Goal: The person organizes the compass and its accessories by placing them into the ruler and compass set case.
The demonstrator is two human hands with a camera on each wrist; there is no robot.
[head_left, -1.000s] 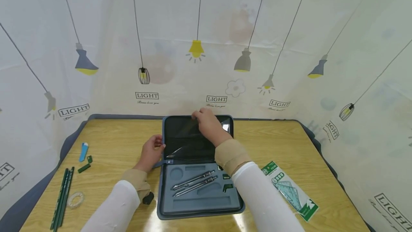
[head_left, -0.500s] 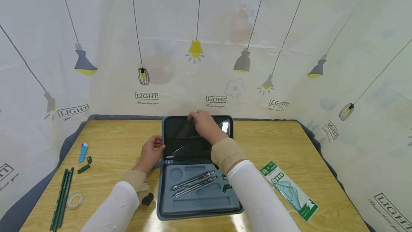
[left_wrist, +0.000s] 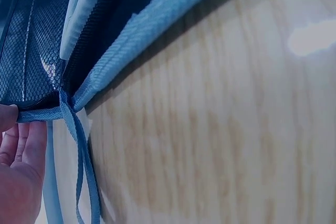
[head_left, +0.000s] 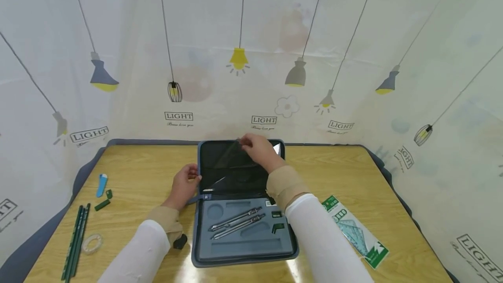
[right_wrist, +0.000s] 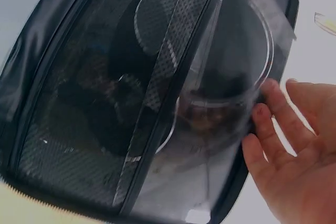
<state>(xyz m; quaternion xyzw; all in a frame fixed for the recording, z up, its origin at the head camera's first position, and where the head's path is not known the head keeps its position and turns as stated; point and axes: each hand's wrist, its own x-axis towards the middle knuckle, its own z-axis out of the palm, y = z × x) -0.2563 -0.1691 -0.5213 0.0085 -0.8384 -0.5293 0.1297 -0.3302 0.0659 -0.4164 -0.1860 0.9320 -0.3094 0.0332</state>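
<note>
A blue-grey zip case (head_left: 243, 261) lies unfolded, its lid away from me. At the lid's left edge my left hand (head_left: 186, 186) grips the rim; in the left wrist view the thumb is over the blue edge (left_wrist: 39, 115), fingers beneath. My right hand (head_left: 259, 150) is at the lid's far side, fingers at the edge of a clear plastic protractor (right_wrist: 268, 40). This lies partly under the lid's mesh pocket (right_wrist: 79, 103), where other curved shapes show through. Two slim silver drawing tools (head_left: 237, 227) and small dark-green pieces (head_left: 278, 228) rest in the moulded tray.
Left on the wooden table (head_left: 137, 174) lie dark-green pencils (head_left: 76, 243), a clear tape roll (head_left: 92, 244), a blue-and-white stick (head_left: 102, 185) and two green blocks (head_left: 103, 205). A ruler-set packet (head_left: 357, 232) lies right. A patterned curtain (head_left: 220, 16) hangs behind.
My right hand shifts a little left, then back right along the lid's far edge, drawing the clear plastic with it. The left hand keeps its hold on the rim.
</note>
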